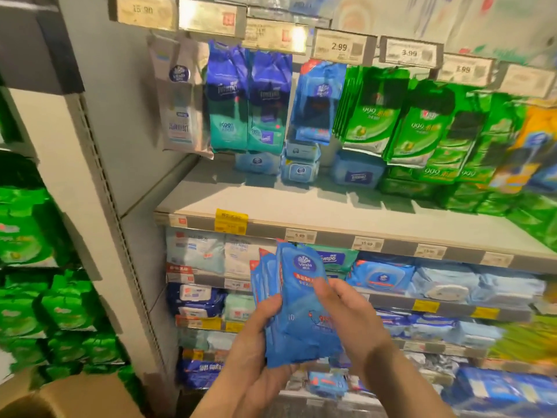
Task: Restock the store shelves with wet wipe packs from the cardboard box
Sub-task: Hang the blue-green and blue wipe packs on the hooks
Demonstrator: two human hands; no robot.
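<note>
Wet wipe packs (297,309), a fanned blue stack before the shelves (346,206), look light, soft, slippery; our left hand (259,333) grips them underneath, our right hand (346,309) pinches the front pack's edge

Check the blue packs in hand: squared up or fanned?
Fanned. The blue packs show staggered top edges, gripped by the left hand and right hand.

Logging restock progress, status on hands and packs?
Left hand grips fanned blue wipe packs; right hand pinches the front one. Matching hanging packs above. Nothing in the way.
</note>
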